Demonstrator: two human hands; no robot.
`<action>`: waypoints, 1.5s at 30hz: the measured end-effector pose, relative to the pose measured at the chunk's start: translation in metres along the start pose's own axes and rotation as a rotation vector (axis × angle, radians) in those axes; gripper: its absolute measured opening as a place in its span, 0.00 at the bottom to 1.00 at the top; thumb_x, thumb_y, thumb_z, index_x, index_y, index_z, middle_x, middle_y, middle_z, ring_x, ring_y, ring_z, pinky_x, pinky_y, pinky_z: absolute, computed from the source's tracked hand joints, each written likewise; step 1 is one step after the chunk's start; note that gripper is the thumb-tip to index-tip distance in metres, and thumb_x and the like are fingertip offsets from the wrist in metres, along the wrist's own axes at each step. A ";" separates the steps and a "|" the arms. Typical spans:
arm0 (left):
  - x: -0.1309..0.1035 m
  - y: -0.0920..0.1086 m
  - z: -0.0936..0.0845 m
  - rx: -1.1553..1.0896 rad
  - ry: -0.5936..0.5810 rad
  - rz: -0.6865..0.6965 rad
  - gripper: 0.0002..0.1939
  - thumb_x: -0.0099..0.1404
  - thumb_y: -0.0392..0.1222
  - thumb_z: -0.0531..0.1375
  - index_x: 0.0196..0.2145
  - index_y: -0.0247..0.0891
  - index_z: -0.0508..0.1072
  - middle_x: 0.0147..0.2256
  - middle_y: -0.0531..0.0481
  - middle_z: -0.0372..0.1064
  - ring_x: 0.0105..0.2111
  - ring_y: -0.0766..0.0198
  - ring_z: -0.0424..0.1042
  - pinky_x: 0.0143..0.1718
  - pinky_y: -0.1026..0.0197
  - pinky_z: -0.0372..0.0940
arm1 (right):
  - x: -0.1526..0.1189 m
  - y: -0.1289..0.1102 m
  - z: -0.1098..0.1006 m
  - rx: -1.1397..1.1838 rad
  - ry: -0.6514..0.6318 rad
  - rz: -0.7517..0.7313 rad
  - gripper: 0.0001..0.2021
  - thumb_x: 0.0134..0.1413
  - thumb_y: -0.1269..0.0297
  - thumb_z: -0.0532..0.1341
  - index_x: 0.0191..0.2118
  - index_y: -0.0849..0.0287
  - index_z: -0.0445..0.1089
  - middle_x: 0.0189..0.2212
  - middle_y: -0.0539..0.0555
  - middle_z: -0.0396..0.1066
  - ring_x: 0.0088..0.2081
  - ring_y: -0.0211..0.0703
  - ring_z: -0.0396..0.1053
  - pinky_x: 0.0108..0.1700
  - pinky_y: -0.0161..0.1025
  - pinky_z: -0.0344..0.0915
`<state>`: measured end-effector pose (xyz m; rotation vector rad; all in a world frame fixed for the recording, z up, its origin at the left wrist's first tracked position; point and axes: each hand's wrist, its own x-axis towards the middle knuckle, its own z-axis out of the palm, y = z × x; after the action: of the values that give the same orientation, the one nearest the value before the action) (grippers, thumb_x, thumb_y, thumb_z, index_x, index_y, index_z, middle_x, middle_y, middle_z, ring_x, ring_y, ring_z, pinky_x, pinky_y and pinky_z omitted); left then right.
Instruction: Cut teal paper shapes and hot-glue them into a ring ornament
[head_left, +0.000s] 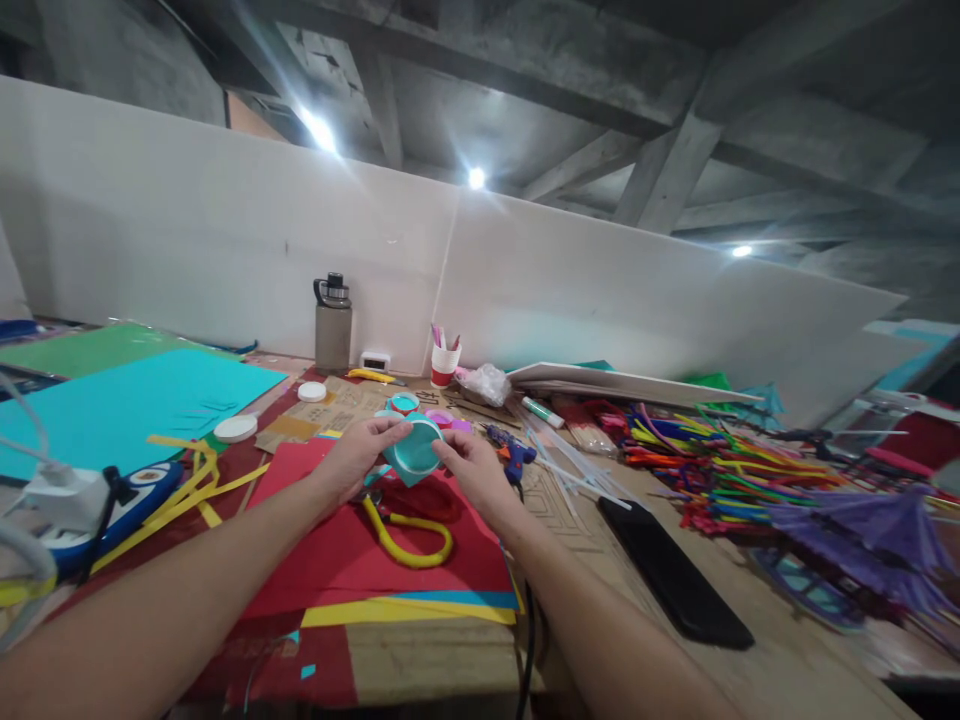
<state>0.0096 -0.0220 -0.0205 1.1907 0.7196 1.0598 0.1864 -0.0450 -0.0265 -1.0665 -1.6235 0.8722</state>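
Between both hands is a round turquoise paper piece (417, 449) with a pale rim and a pointed paper corner below it. My left hand (366, 458) pinches its left edge, and my right hand (470, 465) pinches its right edge. Under them lies a stack of red paper (322, 555), with yellow and blue sheets showing at its front edge. Yellow-handled scissors (409, 545) rest on the red paper, their blades hidden behind the held piece. Just beyond the hands stands a small red container with turquoise inside (405, 402), beside a pink round piece (439, 416).
A blue glue gun (516, 458) and clear sticks (577, 462) lie right of the hands, near a black phone (671, 570). Colourful pipe cleaners (697, 465) and a purple paper umbrella (862, 540) fill the right. Turquoise sheets (127, 410) cover the left; a bottle (333, 335) stands behind.
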 end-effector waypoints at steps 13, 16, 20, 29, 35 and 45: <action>0.003 -0.002 -0.002 0.012 0.003 0.010 0.17 0.52 0.50 0.64 0.34 0.34 0.77 0.26 0.48 0.73 0.23 0.67 0.68 0.26 0.66 0.63 | -0.002 -0.003 0.001 0.029 -0.007 0.015 0.13 0.51 0.53 0.58 0.32 0.59 0.70 0.25 0.49 0.65 0.27 0.36 0.59 0.28 0.33 0.58; 0.003 -0.002 -0.002 -0.003 -0.001 0.006 0.16 0.52 0.49 0.65 0.35 0.34 0.76 0.26 0.49 0.72 0.24 0.67 0.69 0.27 0.66 0.64 | -0.003 -0.004 0.001 0.022 -0.006 0.012 0.13 0.51 0.53 0.58 0.31 0.59 0.70 0.24 0.49 0.64 0.26 0.36 0.59 0.28 0.33 0.58; 0.003 -0.002 -0.002 -0.025 -0.015 0.004 0.17 0.52 0.49 0.65 0.34 0.33 0.76 0.26 0.48 0.73 0.24 0.67 0.69 0.27 0.65 0.64 | -0.003 -0.006 0.001 0.032 -0.011 0.012 0.13 0.51 0.53 0.58 0.32 0.59 0.70 0.25 0.49 0.65 0.26 0.36 0.59 0.28 0.33 0.58; 0.002 -0.001 -0.001 -0.030 -0.026 -0.017 0.18 0.53 0.50 0.64 0.35 0.32 0.76 0.25 0.48 0.72 0.22 0.67 0.69 0.24 0.66 0.63 | -0.003 -0.006 0.001 0.027 -0.003 0.003 0.14 0.49 0.52 0.59 0.29 0.59 0.69 0.22 0.47 0.63 0.24 0.35 0.58 0.29 0.34 0.57; 0.002 -0.001 -0.001 -0.020 -0.014 -0.004 0.18 0.53 0.49 0.64 0.36 0.33 0.76 0.26 0.48 0.72 0.23 0.67 0.69 0.25 0.67 0.63 | -0.004 -0.009 0.002 0.044 -0.002 0.018 0.13 0.49 0.52 0.59 0.30 0.59 0.69 0.23 0.48 0.64 0.25 0.36 0.59 0.27 0.33 0.57; 0.001 -0.001 0.001 -0.062 -0.009 0.000 0.19 0.53 0.52 0.64 0.34 0.32 0.76 0.25 0.47 0.73 0.22 0.68 0.68 0.25 0.66 0.64 | -0.004 -0.004 0.001 0.025 0.004 0.019 0.14 0.50 0.52 0.59 0.30 0.58 0.69 0.23 0.48 0.64 0.25 0.36 0.59 0.28 0.34 0.57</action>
<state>0.0112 -0.0212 -0.0217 1.1418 0.6757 1.0684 0.1850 -0.0500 -0.0239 -1.0671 -1.5976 0.9008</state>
